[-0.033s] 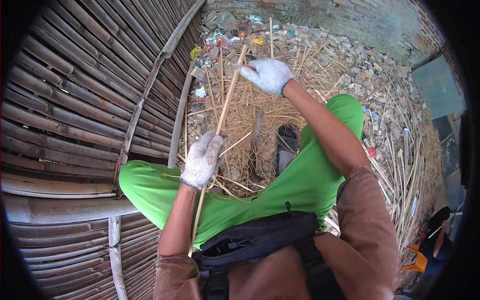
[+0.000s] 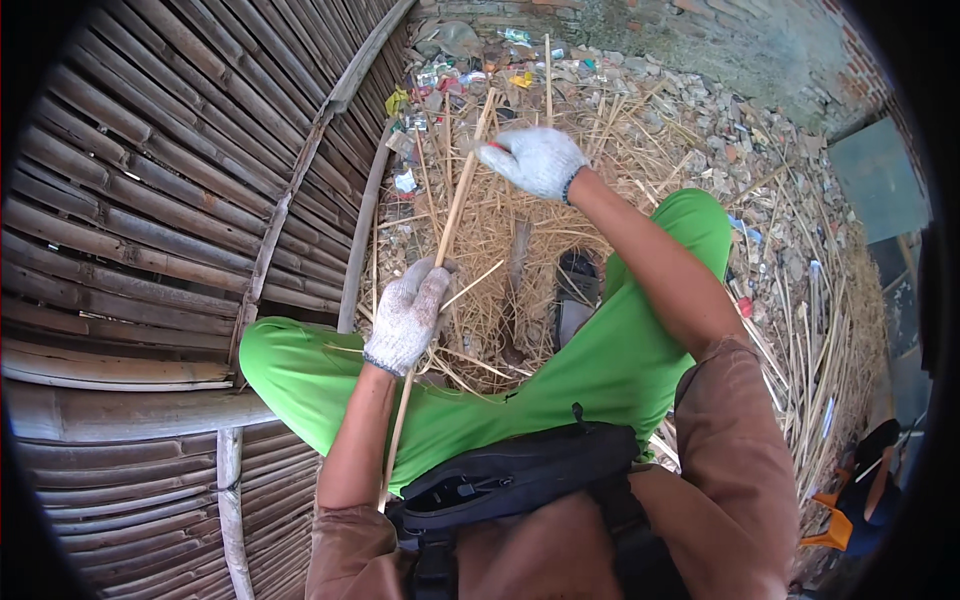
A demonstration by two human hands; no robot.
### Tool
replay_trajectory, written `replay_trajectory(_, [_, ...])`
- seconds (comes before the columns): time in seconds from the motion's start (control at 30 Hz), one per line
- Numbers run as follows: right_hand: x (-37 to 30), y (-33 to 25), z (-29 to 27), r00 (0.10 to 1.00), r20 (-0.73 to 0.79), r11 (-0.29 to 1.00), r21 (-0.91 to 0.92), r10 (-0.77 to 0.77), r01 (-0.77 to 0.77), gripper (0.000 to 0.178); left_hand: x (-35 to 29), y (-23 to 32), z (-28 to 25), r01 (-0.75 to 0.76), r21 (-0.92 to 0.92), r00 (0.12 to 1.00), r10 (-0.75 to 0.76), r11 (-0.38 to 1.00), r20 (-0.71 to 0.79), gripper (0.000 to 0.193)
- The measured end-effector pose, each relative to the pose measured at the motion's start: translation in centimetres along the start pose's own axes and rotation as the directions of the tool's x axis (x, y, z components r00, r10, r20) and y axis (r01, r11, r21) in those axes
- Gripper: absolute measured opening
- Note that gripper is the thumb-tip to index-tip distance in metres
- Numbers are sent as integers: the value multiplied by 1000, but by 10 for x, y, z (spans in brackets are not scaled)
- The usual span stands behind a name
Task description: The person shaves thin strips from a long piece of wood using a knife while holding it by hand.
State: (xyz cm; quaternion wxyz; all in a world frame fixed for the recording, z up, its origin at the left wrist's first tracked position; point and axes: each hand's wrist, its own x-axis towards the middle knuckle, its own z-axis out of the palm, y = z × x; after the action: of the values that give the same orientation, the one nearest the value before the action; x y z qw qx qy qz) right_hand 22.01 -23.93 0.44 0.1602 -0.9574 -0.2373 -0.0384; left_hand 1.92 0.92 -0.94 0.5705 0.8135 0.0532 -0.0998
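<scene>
My left hand [image 2: 407, 318], in a whitish knit glove soiled on the fingers, is closed around a long pale bamboo strip [image 2: 462, 200]. The strip slants from beside my waist, over my green-clad leg, up to the far middle. Close to its far end is my right hand [image 2: 543, 162], also gloved in white, with fingers curled around a small tool with a red part [image 2: 494, 147]. Most of that tool is hidden by the glove and its tip is blurred. A thin loose sliver [image 2: 474, 283] sticks out beside my left hand.
Pale shavings [image 2: 480, 230] cover the ground between my legs, around a dark wooden piece [image 2: 519, 250] and a sandal [image 2: 577, 285]. A bamboo-slat wall [image 2: 180, 190] stands at left. Rubble and litter [image 2: 640, 90] lie ahead, with loose strips [image 2: 805, 350] at right.
My right hand has shifted very slightly toward me and to the right. The left hand and the bamboo strip are nearly where they were.
</scene>
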Motion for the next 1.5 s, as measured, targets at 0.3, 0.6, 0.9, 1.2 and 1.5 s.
replay_trajectory(0.3, [-56,-71,37,974,99,972,140,-204,190,60,10,-17,3,-11,-43,999,9,999,-50,39])
replay_trajectory(0.6, [-56,-61,24,973,65,974,58,-220,217,57,11,-4,5,-37,-42,999,37,998,-3,35])
replay_trajectory(0.9, [-34,-27,4,996,12,995,51,-87,86,65,1,4,5,-79,-3,996,78,997,-29,40])
replay_trajectory(1.2, [3,49,-21,978,-170,992,30,124,-121,75,-14,-5,6,23,-194,993,1,981,121,32])
replay_trajectory(1.5, [-59,-63,28,986,58,981,126,-153,145,61,-2,-7,-1,188,-565,975,-82,803,208,31])
